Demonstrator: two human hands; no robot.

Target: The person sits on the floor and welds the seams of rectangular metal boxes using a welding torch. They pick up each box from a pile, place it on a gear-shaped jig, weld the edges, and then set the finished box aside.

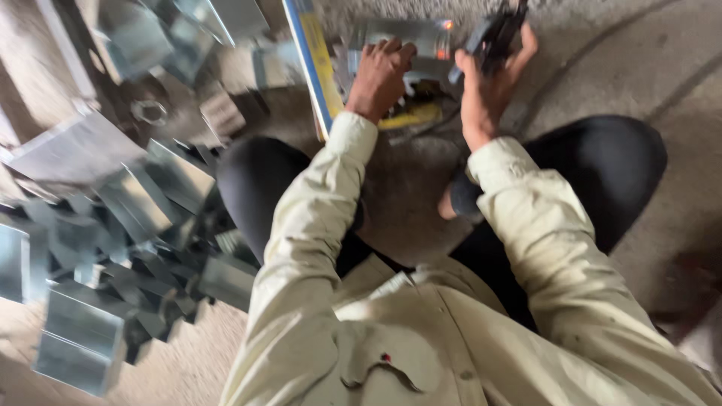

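I sit cross-legged on a concrete floor, seen from above, in a cream long-sleeved shirt and black trousers. My left hand [378, 75] presses fingers-down on a shiny sheet-metal piece [402, 37] lying on the floor in front of me. My right hand [489, 79] grips a dark hand-held power tool [492, 34] whose tip meets the metal piece, where a small orange spark [447, 25] glows. A yellow object [410, 115] lies under the metal piece near my left wrist. The frame is motion-blurred.
A heap of folded sheet-metal boxes and offcuts [128, 203] covers the floor at left. A long blue-and-yellow strip [316, 64] lies beside my left hand. A metal ring [150, 111] sits among the scrap. Bare concrete [647, 60] lies to the right.
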